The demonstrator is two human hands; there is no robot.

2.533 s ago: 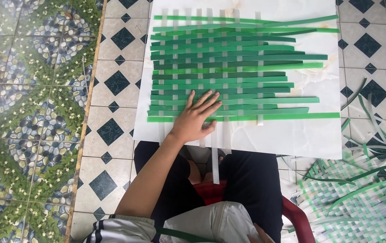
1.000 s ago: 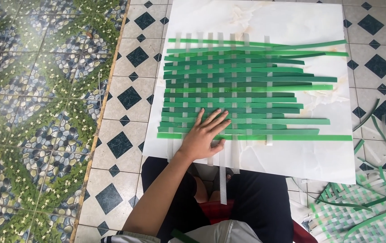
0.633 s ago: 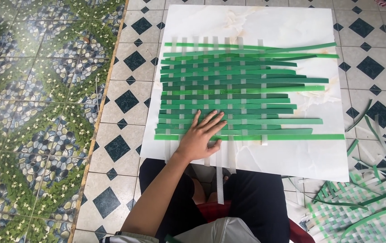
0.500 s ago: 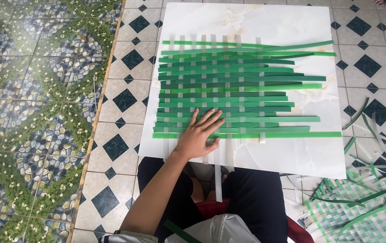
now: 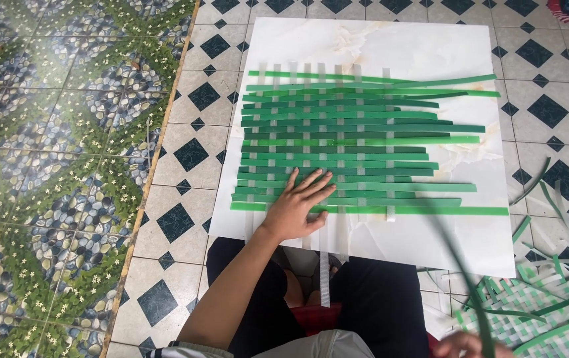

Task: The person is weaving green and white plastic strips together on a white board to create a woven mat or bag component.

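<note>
A partly woven mat [image 5: 357, 139] of green horizontal strips and translucent white vertical strips lies on a white marbled board [image 5: 390, 43]. My left hand [image 5: 301, 207] rests flat, fingers spread, on the mat's near left corner. My right hand [image 5: 468, 345] shows only at the bottom right edge, closed on a long green strip [image 5: 453, 265] that rises, blurred, toward the mat's near edge. One white strip [image 5: 325, 278] hangs off the board over my lap.
A heap of loose green and white strips [image 5: 549, 298] lies on the floor at the right, beside the board. Black-and-white tiled floor [image 5: 185, 152] surrounds the board; a pebble-patterned floor strip [image 5: 52, 166] runs along the left. My legs are under the board's near edge.
My right hand has come into view at the bottom right with a green strip swinging up. My left hand stays pressed on the mat; the view has shifted slightly.
</note>
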